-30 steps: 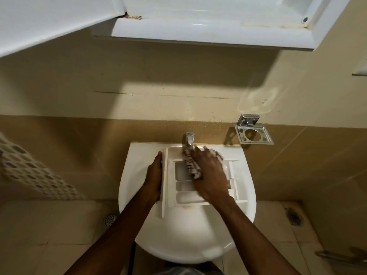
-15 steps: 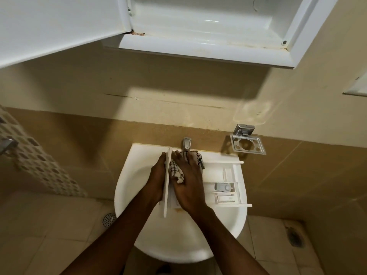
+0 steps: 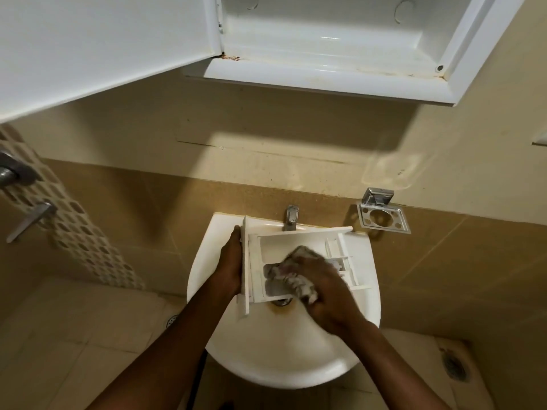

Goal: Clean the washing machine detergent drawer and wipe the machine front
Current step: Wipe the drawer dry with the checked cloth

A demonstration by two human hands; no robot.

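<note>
The drawer (image 3: 284,247) lies across the sink (image 3: 266,350), front panel to the left and standing on edge. The left hand (image 3: 232,267) rests against the panel's outer face, fingers extended along it; whether the thumb hooks over the edge cannot be told. The right hand (image 3: 328,294) grips a bunched cloth (image 3: 291,270) and presses it into the drawer's near compartment — this area is motion-blurred.

The drawer's right end overhangs the sink rim; its far edge sits just in front of the tap (image 3: 291,217). The near half of the basin is open, with the drain (image 3: 281,301) partly under the drawer.

Above, a cabinet (image 3: 325,54) hangs with its door (image 3: 88,48) swung open. A chrome holder (image 3: 381,217) is fixed to the wall right of the tap.
</note>
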